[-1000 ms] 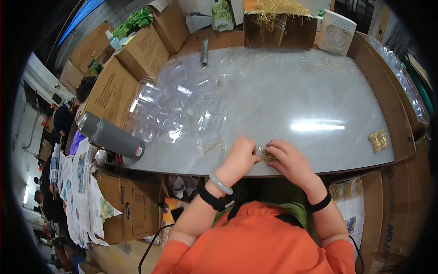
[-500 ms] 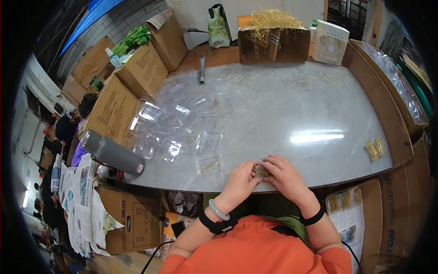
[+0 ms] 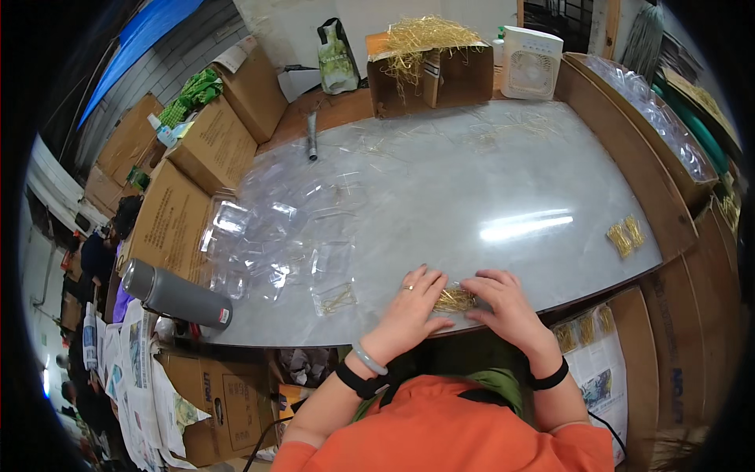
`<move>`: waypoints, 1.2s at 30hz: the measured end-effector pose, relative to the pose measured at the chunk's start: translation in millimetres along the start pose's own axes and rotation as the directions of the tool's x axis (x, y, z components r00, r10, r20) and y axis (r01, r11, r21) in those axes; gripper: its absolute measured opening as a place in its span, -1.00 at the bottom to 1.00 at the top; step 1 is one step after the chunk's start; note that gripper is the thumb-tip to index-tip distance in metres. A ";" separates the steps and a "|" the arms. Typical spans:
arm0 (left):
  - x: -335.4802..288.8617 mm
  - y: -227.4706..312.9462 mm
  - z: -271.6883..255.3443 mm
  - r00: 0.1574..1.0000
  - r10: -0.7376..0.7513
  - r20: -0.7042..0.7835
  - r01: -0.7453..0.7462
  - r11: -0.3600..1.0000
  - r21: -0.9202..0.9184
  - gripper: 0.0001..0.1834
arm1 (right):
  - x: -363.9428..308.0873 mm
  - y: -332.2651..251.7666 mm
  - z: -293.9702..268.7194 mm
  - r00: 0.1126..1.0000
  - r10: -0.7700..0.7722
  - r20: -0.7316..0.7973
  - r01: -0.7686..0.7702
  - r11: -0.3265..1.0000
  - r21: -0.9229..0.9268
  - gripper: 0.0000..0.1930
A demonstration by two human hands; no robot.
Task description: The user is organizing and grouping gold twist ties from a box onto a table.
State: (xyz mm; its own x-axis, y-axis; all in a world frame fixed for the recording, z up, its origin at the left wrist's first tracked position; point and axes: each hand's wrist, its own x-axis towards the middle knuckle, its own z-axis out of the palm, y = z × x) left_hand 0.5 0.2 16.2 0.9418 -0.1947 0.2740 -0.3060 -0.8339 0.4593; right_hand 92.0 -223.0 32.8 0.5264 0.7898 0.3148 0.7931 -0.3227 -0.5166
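My left hand [image 3: 410, 304] and my right hand [image 3: 503, 301] lie side by side near the front edge of the grey table [image 3: 472, 189]. Between them sits a small clear packet of golden straw [image 3: 454, 299], and the fingers of both hands press on it from either side. A little to the left lies another clear packet with a few straw strands [image 3: 336, 297]. A heap of empty clear plastic packets [image 3: 267, 228] spreads over the left part of the table.
Two filled straw packets [image 3: 625, 236] lie at the right edge. A cardboard box of loose straw [image 3: 425, 63] and a white fan [image 3: 531, 63] stand at the back. A grey flask [image 3: 177, 295] lies at the left corner. Cardboard boxes [image 3: 169, 220] line the left side.
Both hands have come down flat onto the straw packet on the table, fingers spread wider. The view has tilted so the table's far end shows more.
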 end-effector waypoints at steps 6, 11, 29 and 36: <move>-4.6 14.4 23.4 0.998 -0.034 -0.052 0.037 0.998 0.058 -0.38 | -6.2 -1.8 30.7 0.955 0.146 -0.258 -0.126 0.988 0.093 -0.51; -9.4 9.9 34.8 0.991 -0.029 -0.133 0.031 0.999 0.014 -0.43 | -1.1 -31.2 66.0 0.948 0.113 -0.296 -0.073 0.987 0.145 -0.47; -15.8 9.6 4.7 0.977 -0.113 -0.179 0.028 0.906 -0.421 0.00 | 14.1 -13.7 46.6 0.992 -0.125 -0.014 0.124 0.989 -0.079 -0.41; -39.5 2.3 -28.2 0.963 -0.241 -0.119 0.240 0.971 -0.024 -0.30 | 17.3 -22.6 29.2 0.996 -0.085 -0.009 0.085 0.995 0.055 -0.48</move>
State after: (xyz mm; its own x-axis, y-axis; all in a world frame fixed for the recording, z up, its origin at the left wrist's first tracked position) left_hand -41.4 20.6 30.2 0.9644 0.0745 0.2536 -0.0746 -0.8438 0.5315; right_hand 74.3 -186.8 26.6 0.4600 0.8095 0.3649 0.8171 -0.2252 -0.5306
